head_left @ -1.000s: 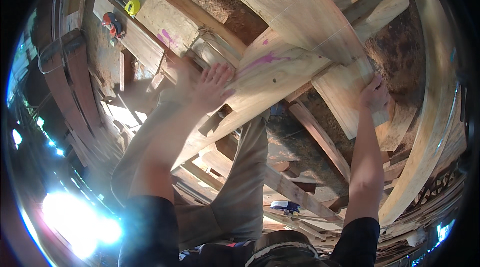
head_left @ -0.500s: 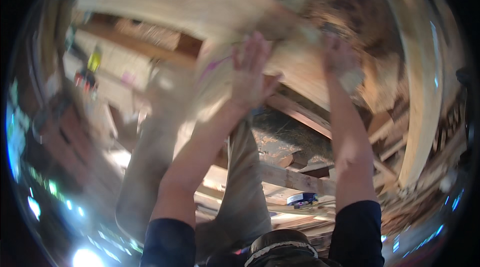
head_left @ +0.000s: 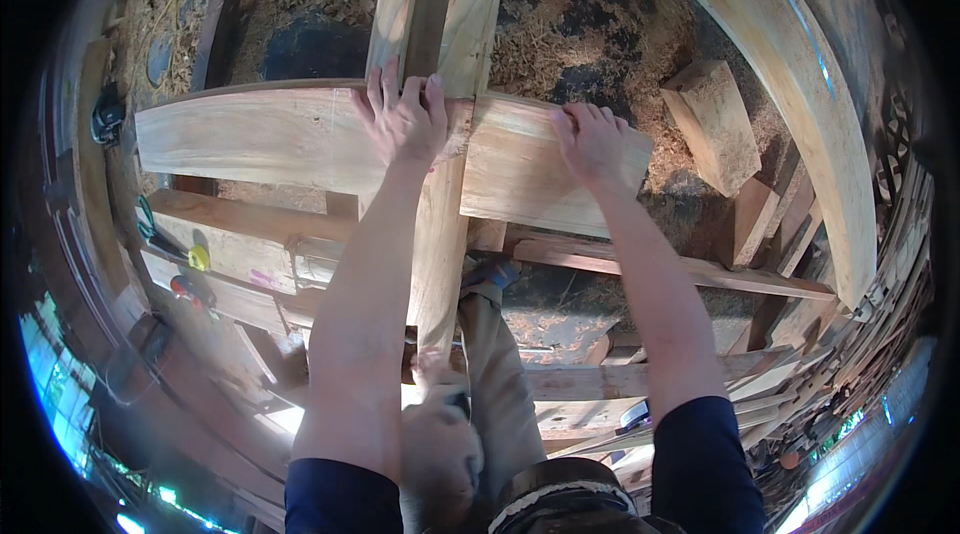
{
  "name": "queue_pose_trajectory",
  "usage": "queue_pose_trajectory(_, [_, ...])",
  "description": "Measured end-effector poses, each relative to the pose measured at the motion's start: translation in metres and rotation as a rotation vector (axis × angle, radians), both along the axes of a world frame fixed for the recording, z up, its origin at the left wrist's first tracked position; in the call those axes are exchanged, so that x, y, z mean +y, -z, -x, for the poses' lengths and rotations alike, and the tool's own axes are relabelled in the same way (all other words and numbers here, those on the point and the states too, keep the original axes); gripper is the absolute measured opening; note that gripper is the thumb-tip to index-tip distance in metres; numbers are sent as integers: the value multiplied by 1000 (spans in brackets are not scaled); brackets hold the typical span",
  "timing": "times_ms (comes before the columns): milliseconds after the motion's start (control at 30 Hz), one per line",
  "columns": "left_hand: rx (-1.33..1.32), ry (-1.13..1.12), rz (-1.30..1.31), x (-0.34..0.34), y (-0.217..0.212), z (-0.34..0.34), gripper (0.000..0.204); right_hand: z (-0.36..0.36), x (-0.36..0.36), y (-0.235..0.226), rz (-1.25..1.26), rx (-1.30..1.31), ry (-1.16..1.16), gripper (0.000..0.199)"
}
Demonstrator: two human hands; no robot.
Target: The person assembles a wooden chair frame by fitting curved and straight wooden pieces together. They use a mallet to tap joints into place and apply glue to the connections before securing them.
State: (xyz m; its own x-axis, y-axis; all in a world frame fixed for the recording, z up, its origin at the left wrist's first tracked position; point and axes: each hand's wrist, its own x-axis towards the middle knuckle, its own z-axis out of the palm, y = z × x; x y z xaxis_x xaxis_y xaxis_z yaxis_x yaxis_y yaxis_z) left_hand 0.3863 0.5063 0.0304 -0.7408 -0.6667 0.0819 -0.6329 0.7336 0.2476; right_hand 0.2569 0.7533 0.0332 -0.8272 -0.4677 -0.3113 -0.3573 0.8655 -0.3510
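Nearest the person, a pale beam point(head_left: 436, 264) runs away beneath boards set crosswise. The left board point(head_left: 240, 139) reaches well past the beam's left edge; the right board point(head_left: 525, 164) extends beyond its right edge. Their ends meet near that right edge; whether they fully touch cannot be determined from where I stand. In my judgement both boards are stiff, fairly heavy and not slippery, the corners most liable to chip; hold is best taken along the long edges, one hand each side of the joint. Left hand point(head_left: 404, 126): palm down, fingers spread over the left board's far edge, near the joint. Right hand point(head_left: 593, 149): fingers bent over the right board's far edge; any grip underneath is hidden. Each board therefore lies directly under one hand. Farther out, a wood block point(head_left: 712, 129) sits just past the right board's outer end, with a curved plank point(head_left: 800, 84) beyond.
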Motion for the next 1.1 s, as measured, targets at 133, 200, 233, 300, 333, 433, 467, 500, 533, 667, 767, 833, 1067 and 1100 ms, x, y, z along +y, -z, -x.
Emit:
queue_pose_trajectory(133, [6,20,-5,-1,1,2,30,44,39,-8,-152,62,-65,51])
queue_pose_trajectory(200, [-2,27,3,-1,0,2,29,55,50,-1,-119,115,-64,53])
queue_pose_trajectory(233, [-12,30,11,-1,-1,2,29,58,55,3,-108,74,-51,54])
queue_pose_trajectory(300, [-23,40,8,-1,-4,2,27,58,60,10,-76,-47,37,55])
queue_pose_trajectory(333, [-20,47,-7,-1,-5,2,27,57,61,13,-58,-122,112,55])
queue_pose_trajectory(433, [-32,32,-26,-2,-8,4,37,58,62,15,2,-144,152,54])
queue_pose_trajectory(467, [-56,29,-21,-2,-9,4,44,59,62,14,38,-117,133,53])
queue_pose_trajectory(500, [-14,9,-81,-2,-10,4,49,60,62,13,4,-145,130,52])
queue_pose_trajectory(533, [17,-1,-130,-3,-11,3,55,62,62,13,-15,-168,127,51])
queue_pose_trajectory(667, [251,-184,-5,-5,-10,5,63,64,62,15,-1,-178,48,49])
queue_pose_trajectory(767, [198,-558,53,-6,-5,10,63,63,63,21,-9,-130,-9,49])
queue_pose_trajectory(833, [138,-717,44,-5,-3,12,64,63,65,25,-44,-188,-14,49])
queue_pose_trajectory(1067, [72,-778,-35,-7,-4,12,61,68,67,26,-103,-237,-69,51])
queue_pose_trajectory(1100, [61,-792,-54,-7,-6,12,61,68,67,26,-114,-247,-60,51])
